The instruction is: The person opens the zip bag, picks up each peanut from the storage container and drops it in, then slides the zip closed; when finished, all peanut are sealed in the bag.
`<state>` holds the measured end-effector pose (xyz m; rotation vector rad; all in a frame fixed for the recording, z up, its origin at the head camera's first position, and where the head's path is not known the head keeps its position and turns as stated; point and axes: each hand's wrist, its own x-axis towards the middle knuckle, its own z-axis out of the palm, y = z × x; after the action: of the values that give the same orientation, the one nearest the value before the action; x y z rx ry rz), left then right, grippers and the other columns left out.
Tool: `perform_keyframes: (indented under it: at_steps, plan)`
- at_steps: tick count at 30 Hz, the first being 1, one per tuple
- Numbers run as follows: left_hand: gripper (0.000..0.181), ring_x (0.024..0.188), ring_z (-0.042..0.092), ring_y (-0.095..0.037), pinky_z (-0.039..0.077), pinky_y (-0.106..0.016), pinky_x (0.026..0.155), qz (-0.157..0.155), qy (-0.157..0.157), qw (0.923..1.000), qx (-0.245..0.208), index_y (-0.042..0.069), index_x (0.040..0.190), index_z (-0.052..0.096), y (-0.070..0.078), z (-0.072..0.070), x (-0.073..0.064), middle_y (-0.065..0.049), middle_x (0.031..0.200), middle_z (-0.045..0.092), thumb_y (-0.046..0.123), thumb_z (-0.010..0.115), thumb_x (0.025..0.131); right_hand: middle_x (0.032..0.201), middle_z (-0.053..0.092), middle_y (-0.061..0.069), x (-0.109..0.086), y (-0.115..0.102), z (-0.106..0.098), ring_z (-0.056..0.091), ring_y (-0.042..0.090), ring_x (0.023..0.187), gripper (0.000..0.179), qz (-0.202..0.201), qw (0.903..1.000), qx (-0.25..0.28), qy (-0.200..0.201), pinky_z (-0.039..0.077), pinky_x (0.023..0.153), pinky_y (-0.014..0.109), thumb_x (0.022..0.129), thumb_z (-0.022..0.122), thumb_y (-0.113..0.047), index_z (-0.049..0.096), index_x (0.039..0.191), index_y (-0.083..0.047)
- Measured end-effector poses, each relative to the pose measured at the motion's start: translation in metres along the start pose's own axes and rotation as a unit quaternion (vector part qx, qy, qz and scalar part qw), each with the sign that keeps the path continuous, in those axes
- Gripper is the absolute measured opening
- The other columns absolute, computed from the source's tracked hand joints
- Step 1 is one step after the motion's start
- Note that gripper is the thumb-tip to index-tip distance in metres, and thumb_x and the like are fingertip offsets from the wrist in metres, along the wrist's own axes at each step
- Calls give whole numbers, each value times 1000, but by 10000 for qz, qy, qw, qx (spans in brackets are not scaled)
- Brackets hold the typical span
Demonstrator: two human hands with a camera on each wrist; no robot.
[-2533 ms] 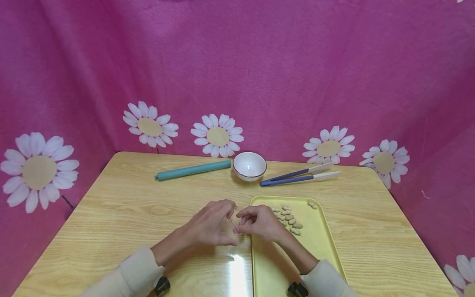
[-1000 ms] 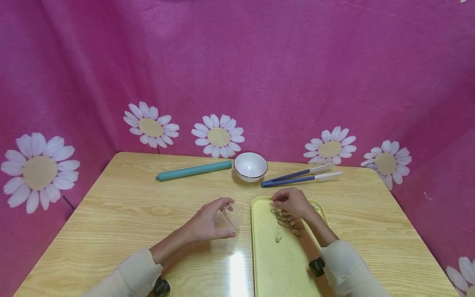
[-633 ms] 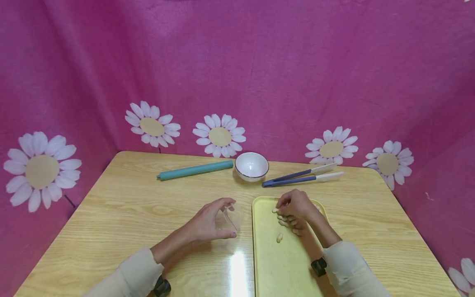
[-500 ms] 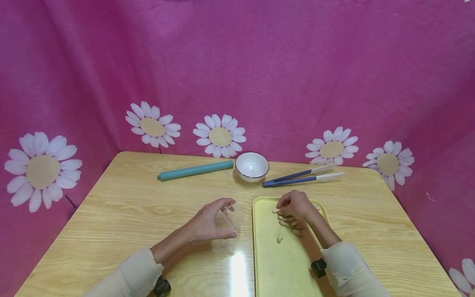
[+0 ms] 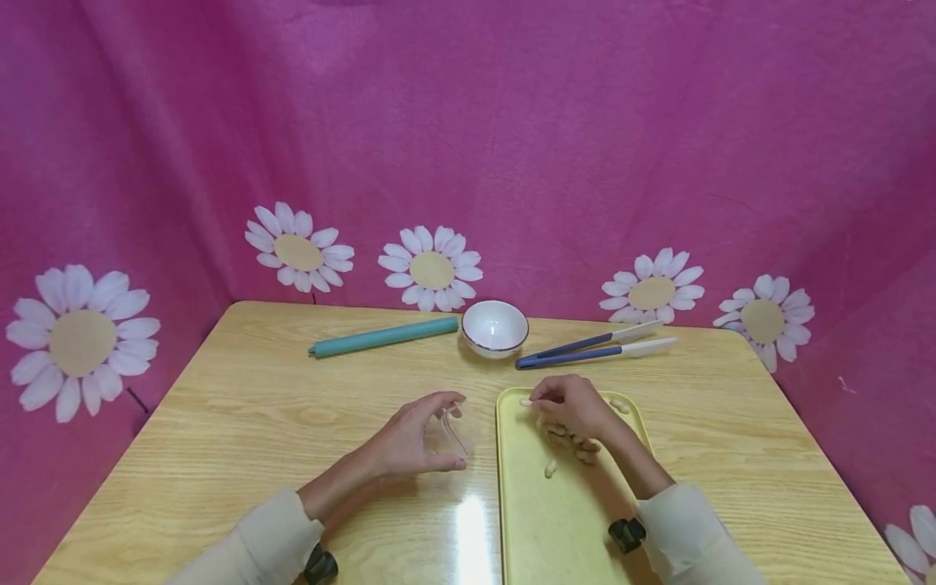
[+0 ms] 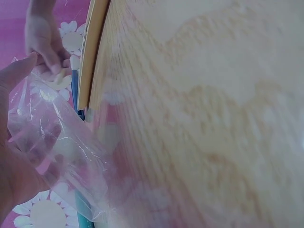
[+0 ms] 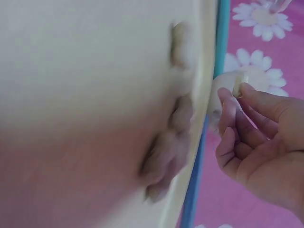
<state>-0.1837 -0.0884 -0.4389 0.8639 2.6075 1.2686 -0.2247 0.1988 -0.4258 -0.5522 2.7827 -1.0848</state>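
My left hand (image 5: 409, 439) holds a clear plastic bag (image 6: 64, 142), its mouth spread between thumb and fingers above the table. Over the far left part of the yellow tray (image 5: 541, 528), my right hand (image 5: 574, 405) pinches a peanut (image 7: 239, 85) between thumb and fingertip. The head view shows that peanut poking out left of the fingertips. Below the right hand lie several unshelled peanuts (image 5: 585, 451), partly hidden by it. One peanut (image 5: 550, 469) lies apart, nearer the tray's left side, and another peanut (image 5: 619, 405) sits by the far right corner.
A white bowl (image 5: 494, 327) with a dark rim stands at the back of the wooden table (image 5: 292, 406). Left of it lies a teal stick-shaped thing (image 5: 383, 336). Blue and white tongs (image 5: 585, 353) lie behind the tray, and a pink flowered cloth (image 5: 512, 146) hangs behind the table.
My right hand has gone from beside the left hand to the tray and has a peanut. In the last half second it moved slightly left with it. A lone peanut appeared lower on the tray.
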Motion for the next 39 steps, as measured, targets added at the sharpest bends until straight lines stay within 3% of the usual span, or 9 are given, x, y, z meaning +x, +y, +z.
perform_keyframes:
  at_steps: [10,15,19,26,33,39]
  plan:
    - [79,108,52,-18,43,-43,92,-229,23,9996,-146,14,136,46,-1,2,1,-2,117,61,31,84,69,87,69,9,-3,-46,12,59,8,75,11,-368,9932,1108,-14,50,69,21,88,66,-11,69,94,-3]
    - [80,108,52,-18,42,-44,92,-305,5,9994,-156,16,137,45,0,2,0,0,116,60,30,85,68,86,68,7,-4,-61,20,57,8,74,11,-655,9912,1119,-280,50,67,21,89,65,-13,70,94,-4]
    - [80,108,52,-18,42,-43,91,-329,31,9993,-162,18,136,46,-1,2,0,2,116,59,31,85,68,81,68,7,-2,-65,31,55,5,71,9,-861,9895,1098,-370,48,65,20,86,68,-12,70,91,-5]
    - [80,107,53,-17,44,-42,89,-130,51,9998,-123,15,136,45,-1,2,0,0,117,59,32,84,69,80,69,5,-4,-73,41,56,3,69,9,-851,9881,1200,-458,48,63,19,83,72,-13,71,89,-6]
    - [78,107,52,-17,43,-42,91,-214,62,9996,-145,20,135,46,-2,2,0,0,116,61,31,85,68,84,70,7,-9,-68,32,57,6,72,12,-705,9880,1314,-399,48,64,20,84,71,-13,71,92,-4]
    - [78,107,52,-18,42,-43,91,-217,75,9995,-195,17,135,47,-1,2,0,-3,115,61,30,85,68,85,70,8,-10,-51,19,57,6,73,15,-532,9905,1258,-172,48,66,21,84,71,-13,71,93,-1]
